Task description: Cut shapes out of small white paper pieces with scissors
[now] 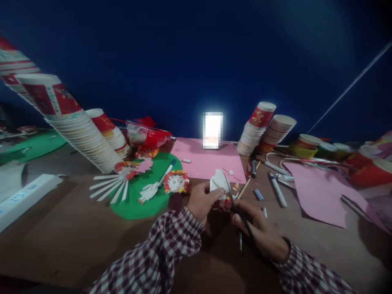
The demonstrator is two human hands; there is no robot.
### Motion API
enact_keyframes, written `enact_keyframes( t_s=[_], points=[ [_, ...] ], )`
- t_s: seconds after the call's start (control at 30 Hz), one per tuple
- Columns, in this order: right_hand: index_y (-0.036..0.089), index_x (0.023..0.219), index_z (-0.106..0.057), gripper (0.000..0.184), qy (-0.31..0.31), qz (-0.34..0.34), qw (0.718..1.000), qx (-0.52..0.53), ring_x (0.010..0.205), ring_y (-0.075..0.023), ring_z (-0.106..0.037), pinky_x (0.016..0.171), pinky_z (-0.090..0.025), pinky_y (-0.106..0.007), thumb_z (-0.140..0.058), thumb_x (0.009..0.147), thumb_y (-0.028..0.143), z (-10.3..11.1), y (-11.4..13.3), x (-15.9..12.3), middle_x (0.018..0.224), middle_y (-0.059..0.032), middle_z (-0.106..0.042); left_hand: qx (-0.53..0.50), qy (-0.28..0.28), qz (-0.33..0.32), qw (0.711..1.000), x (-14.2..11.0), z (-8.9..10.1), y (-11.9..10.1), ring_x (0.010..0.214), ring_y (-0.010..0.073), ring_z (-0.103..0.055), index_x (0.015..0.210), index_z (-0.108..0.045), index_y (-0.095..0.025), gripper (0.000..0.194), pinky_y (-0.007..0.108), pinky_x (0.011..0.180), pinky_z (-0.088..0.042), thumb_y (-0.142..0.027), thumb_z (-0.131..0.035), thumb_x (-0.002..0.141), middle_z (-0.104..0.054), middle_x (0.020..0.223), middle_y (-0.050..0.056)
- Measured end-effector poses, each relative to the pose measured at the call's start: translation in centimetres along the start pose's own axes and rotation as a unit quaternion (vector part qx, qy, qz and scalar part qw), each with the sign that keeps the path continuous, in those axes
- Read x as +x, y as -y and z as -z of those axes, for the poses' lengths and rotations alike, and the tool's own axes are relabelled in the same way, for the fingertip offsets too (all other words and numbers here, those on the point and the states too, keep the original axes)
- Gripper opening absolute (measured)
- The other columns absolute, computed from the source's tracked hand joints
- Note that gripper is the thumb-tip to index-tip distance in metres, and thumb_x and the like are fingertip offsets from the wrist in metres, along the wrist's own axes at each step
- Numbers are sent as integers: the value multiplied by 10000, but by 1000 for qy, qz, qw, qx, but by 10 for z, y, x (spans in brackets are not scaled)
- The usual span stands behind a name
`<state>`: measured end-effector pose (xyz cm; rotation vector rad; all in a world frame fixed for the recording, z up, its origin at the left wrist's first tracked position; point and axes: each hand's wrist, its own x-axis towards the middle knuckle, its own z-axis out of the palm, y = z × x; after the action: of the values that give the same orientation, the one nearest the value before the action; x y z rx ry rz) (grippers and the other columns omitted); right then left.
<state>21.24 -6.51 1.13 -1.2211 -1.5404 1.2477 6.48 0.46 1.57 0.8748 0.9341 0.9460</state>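
Observation:
My left hand [200,202] pinches a piece of white paper [218,179] that has a pencil-like line on it and red and yellow print at its lower edge. In my right hand [260,228] is a pair of dark-handled scissors [244,220], its blades at the right edge of the paper. Left of my hands, a green paper shape [128,208] carries a white cut-out figure [149,192], a blue-capped marker [167,173] and a round cut-out with a red and yellow rim [177,182]. A fringed paper cup piece [113,183] lies beside these.
A leaning stack of paper cups [82,126] rises at left, near a white power strip [27,200]. A bright, blurred screen [212,130] stands behind pink paper [202,161]. More cup stacks [252,130], a marker [277,190] and another pink sheet [318,196] are at right.

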Motion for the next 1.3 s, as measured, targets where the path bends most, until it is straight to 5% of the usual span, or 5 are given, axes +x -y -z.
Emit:
enact_keyframes(
  t_s=[1.3],
  points=[
    [207,1126,-591,315,0,1,1000,-8,753,-181,-590,673,-503,-267,-545,849,351,1,-1,1,875,-47,-644,-3,-5,-4,1000,-2,-1,0,463,93,-489,657,-613,-104,189,211,438,-374,-271,-683,601,-585,561,21]
  ],
)
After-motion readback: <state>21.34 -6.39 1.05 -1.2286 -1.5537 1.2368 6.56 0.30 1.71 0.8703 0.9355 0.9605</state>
